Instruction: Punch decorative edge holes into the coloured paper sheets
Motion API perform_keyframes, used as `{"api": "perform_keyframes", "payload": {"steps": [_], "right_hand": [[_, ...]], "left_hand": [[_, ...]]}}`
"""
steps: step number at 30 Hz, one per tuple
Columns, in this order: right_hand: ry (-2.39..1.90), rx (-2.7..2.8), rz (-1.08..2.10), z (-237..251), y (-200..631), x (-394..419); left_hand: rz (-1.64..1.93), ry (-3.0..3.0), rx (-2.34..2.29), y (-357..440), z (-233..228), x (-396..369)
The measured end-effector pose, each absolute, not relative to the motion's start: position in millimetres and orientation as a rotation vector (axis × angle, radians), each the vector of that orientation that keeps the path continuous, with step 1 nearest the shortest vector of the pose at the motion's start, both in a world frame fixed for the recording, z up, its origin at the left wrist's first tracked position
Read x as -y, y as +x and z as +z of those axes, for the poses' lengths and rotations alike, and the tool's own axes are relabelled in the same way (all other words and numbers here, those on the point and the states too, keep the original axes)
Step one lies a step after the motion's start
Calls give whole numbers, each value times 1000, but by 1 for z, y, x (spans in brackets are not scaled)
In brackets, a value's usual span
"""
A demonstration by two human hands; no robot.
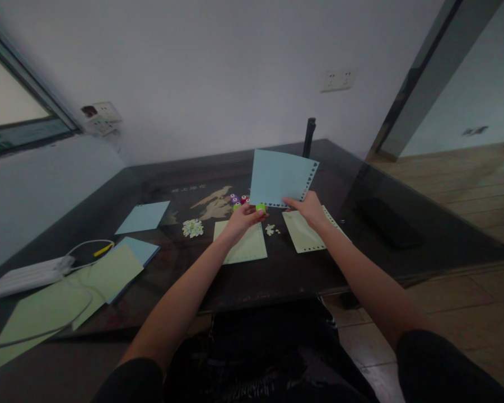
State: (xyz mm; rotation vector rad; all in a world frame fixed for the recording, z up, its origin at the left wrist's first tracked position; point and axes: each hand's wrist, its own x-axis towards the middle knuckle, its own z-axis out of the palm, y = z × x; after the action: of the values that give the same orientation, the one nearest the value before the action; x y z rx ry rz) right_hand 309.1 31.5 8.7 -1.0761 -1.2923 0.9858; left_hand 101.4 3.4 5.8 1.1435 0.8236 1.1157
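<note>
My right hand (308, 208) grips the lower edge of a light blue paper sheet (279, 176) held upright above the dark table (277, 268). The sheet's right and bottom edges carry a row of punched holes. My left hand (243, 215) is closed on a small green punch (261, 207) set at the sheet's bottom edge. Beneath my hands lie two pale green sheets (246, 246) (304, 235), the right one with a punched edge. A few paper bits (271, 229) lie between them.
Small purple and red punches (238, 199) stand behind my left hand. A heap of paper bits (192, 228) and a blue sheet (143, 217) lie to the left. Stacked green and blue sheets (113, 271), a white power strip (29, 275) with cables, a dark post (308, 137).
</note>
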Motion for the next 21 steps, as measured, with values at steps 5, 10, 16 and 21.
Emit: {"api": "perform_keyframes", "payload": {"steps": [5, 10, 16, 21], "right_hand": [[-1083, 1313, 952, 9, 310, -32], [-1095, 1324, 925, 8, 309, -33], [-1091, 1384, 915, 7, 310, -33], [-1104, 1418, 945, 8, 312, -33]], "left_hand": [[1115, 1166, -850, 101, 6, -4], [1133, 1146, -824, 103, 6, -3], [1140, 1133, -857, 103, 5, -3], [1131, 1141, -890, 102, 6, -4]]}}
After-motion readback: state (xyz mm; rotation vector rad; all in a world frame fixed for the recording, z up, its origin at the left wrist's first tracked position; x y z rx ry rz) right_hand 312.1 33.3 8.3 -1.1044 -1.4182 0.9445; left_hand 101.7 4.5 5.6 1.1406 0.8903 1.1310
